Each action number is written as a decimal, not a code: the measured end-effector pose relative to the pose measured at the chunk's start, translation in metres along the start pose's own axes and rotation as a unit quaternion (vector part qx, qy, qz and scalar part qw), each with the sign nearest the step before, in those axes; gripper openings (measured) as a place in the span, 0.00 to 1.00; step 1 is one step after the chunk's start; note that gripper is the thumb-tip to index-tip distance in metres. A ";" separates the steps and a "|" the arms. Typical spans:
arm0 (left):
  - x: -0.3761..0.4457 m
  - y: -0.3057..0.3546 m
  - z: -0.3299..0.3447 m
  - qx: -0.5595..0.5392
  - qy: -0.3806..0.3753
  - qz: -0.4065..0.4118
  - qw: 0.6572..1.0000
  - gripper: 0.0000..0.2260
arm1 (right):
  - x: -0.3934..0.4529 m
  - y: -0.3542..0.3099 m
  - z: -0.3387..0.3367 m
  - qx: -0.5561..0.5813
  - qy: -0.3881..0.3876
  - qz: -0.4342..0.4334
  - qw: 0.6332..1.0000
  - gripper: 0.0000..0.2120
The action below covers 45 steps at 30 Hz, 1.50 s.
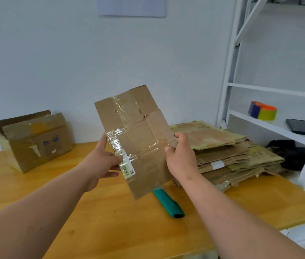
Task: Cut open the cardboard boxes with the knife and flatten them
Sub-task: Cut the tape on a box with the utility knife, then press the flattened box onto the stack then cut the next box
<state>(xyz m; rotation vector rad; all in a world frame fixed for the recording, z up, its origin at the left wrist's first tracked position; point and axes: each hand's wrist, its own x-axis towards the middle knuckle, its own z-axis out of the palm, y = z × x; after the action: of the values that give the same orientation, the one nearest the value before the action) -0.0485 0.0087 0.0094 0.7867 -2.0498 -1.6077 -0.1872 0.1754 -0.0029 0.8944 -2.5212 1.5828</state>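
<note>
flattened box (138,141): held up in the air over the table, tilted, top corner leaning back toward the wall, clear tape strips across it, pale label near its left edge
left hand (102,157): grasping the left edge of the flattened box, thumb on the front by the label, fingers behind it
right hand (180,156): grasping the right edge of the flattened box, fingers curled round the edge, thumb on the near side
knife (168,203): green handle, lying flat on the table just below the lower edge of the held box, touched by neither hand; blade end hidden behind the cardboard, cannot tell if it is out
open box (30,141): at the far left of the table near the wall, still in box form, top flaps up, tape and torn label patches on its front
stack of flat cardboard (228,157): piled on the right side of the table, just behind the right hand, several layers, edges ragged
table (110,221): orange-yellow wood top
shelf (271,126): white metal frame to the right of the table
tape roll (262,113): orange, purple and yellow, sitting on the shelf
phone (302,127): dark, lying flat on the shelf, right of the tape roll
dark bundle (288,152): under the shelf board, beside the stack, cannot tell what it is
paper (132,6): pale sheet on the wall at the top
</note>
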 end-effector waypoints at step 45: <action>0.128 -0.015 -0.018 0.559 0.152 0.044 0.814 0.27 | 0.105 -0.007 0.066 -0.355 -0.153 -0.146 0.911 0.17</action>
<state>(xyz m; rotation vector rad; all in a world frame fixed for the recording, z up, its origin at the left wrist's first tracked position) -0.1313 -0.0914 -0.0030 1.1566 -2.5974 -0.0192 -0.2538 0.0712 0.0047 1.3625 -2.6515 0.3895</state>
